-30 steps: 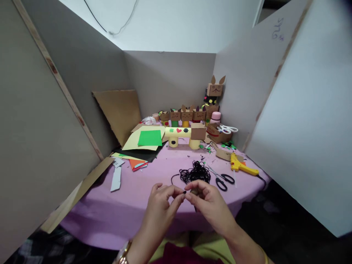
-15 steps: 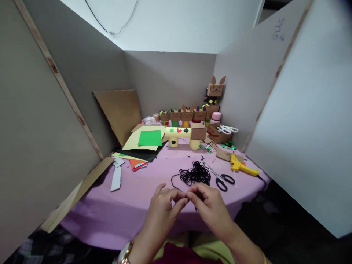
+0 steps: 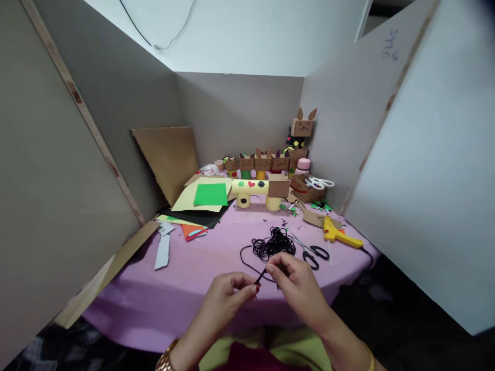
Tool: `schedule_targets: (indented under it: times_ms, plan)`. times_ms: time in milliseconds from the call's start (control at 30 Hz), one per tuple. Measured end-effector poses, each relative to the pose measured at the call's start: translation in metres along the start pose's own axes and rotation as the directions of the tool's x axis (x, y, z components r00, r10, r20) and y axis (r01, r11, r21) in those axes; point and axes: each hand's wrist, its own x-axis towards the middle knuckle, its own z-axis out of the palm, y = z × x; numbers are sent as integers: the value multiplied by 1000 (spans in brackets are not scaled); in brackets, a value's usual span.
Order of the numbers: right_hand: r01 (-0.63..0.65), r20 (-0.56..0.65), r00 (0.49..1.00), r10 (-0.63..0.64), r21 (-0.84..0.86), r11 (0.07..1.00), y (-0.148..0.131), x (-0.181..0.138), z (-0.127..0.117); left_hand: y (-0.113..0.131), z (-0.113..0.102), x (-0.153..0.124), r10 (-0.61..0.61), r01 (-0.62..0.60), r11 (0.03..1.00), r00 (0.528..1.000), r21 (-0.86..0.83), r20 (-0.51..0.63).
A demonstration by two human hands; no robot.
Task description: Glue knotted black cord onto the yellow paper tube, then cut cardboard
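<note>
My left hand pinches one end of a thin black cord just above the near edge of the purple table. My right hand pinches the same cord a little further along, fingers curled. The short stretch between the hands is taut and slanted. The cord runs back to a tangled black heap lying on the cloth just beyond my right hand.
Black-handled scissors lie right of the heap, a yellow glue gun beyond them. Coloured paper sheets and a cardboard strip are at the left. A yellow tube figure and cardboard box animals stand at the back. Grey partition boards enclose the table.
My hands have drawn apart, the left moving down and towards me, so a short length of black cord now shows stretched between them.
</note>
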Motion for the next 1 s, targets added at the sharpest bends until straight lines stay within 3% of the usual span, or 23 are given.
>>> schedule_targets:
  times_ms: [167, 267, 367, 433, 600, 733, 833, 1000]
  plan:
    - [-37, 24, 999, 37, 16, 999, -3, 3, -2, -17, -8, -5, -31, 27, 995, 999, 98, 38]
    - [-15, 30, 999, 15, 4, 1000, -5, 4, -2, -22, -14, -5, 15, -9, 996, 997, 88, -75]
    - [17, 31, 999, -16, -20, 1000, -5, 4, 0, -13, -14, -3, 34, -45, 998, 978, -51, -206]
    - [40, 36, 999, -39, -33, 999, -5, 4, 2, 0, -9, -1, 9, -55, 977, 975, -204, -222]
    - [97, 72, 993, -93, -54, 994, -9, 2, 7, 21, 9, 4, -38, -39, 917, 982, -396, -185]
    - [99, 132, 987, -96, -19, 995, -11, 2, 7, 18, 20, 7, -109, 48, 882, 989, -469, -103]
    - [100, 102, 990, -96, -38, 994, -10, 2, 7, 16, 23, 7, -148, 120, 852, 989, -509, -14]
    - [97, 66, 994, -93, -58, 994, -7, 2, 6, 16, 24, 3, -162, 130, 827, 987, -547, -11]
